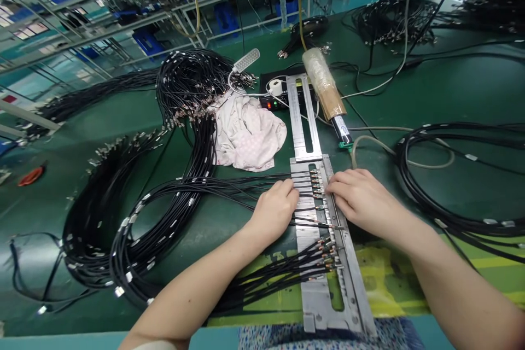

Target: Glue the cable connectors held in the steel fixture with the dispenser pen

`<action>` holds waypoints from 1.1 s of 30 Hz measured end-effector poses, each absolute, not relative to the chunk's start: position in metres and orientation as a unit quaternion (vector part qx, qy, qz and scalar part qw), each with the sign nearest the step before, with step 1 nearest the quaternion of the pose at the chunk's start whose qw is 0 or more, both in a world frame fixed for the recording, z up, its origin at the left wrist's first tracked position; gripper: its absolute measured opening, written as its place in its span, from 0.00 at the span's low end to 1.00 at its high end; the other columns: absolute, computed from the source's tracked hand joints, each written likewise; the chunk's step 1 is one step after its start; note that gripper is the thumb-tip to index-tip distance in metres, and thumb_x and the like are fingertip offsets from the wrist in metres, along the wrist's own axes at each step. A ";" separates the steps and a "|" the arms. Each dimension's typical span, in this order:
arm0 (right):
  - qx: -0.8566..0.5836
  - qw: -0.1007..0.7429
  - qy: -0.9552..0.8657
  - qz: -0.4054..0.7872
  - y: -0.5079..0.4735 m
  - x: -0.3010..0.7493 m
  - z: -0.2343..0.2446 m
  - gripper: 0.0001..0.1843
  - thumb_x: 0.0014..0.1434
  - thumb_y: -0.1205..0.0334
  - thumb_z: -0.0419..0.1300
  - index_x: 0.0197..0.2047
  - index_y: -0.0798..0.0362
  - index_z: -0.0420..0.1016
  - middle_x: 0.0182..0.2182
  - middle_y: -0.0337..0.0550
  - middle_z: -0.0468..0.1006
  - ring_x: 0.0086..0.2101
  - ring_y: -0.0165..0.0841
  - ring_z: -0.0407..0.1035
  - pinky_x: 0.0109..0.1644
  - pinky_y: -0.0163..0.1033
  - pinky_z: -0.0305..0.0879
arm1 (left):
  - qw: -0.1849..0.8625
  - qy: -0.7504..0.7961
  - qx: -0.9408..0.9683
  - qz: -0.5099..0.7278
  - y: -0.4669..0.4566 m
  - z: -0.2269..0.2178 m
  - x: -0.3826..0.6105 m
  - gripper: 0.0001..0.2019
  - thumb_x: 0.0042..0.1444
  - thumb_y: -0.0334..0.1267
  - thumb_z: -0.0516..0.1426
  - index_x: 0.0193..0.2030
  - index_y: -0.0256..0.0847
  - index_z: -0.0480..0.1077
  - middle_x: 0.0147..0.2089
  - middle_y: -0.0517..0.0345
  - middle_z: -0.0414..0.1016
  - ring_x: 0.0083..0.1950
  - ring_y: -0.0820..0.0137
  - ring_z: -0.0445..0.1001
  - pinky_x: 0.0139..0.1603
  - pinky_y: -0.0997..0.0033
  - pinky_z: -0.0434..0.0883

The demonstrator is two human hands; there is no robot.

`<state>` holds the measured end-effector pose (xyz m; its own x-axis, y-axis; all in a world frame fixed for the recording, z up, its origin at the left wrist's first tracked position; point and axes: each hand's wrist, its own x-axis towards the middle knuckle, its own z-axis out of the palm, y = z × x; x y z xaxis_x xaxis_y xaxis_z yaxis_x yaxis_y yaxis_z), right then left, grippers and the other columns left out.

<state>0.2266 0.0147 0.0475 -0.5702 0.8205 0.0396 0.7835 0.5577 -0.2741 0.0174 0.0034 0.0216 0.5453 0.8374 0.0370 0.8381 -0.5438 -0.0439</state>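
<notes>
A long slotted metal fixture [311,284] lies on the bench, with several black cables laid across it, their metal connector ends [315,186] lined up along its right-hand rail. My left hand [275,205] is over the fixture's left edge, its fingers closed on a black cable [304,194]. On the other side, my right hand [363,194] reaches in to the rail, fingertips pinched beside the connector end of that cable; what sits between them is hidden. Closer to me, a loose bunch of cable ends [324,257] rests on the fixture.
Coiled black cables [164,246] cover the left of the green bench, and another coil [410,175] lies right. Beyond the fixture are a crumpled cloth [250,134], a small lamp [246,59], a box with lit indicators [270,104] and a wrapped hanging tool [326,87].
</notes>
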 end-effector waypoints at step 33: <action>-0.402 0.089 -0.908 0.080 0.008 0.217 0.035 0.19 0.54 0.75 0.53 0.45 0.48 0.75 0.41 0.46 0.73 0.44 0.39 0.62 0.41 0.42 0.55 | 0.053 -0.433 -0.899 -0.017 -0.001 0.019 0.026 0.10 0.61 0.28 0.47 0.33 0.38 0.67 0.35 0.53 0.66 0.36 0.66 0.65 0.28 0.70 0.65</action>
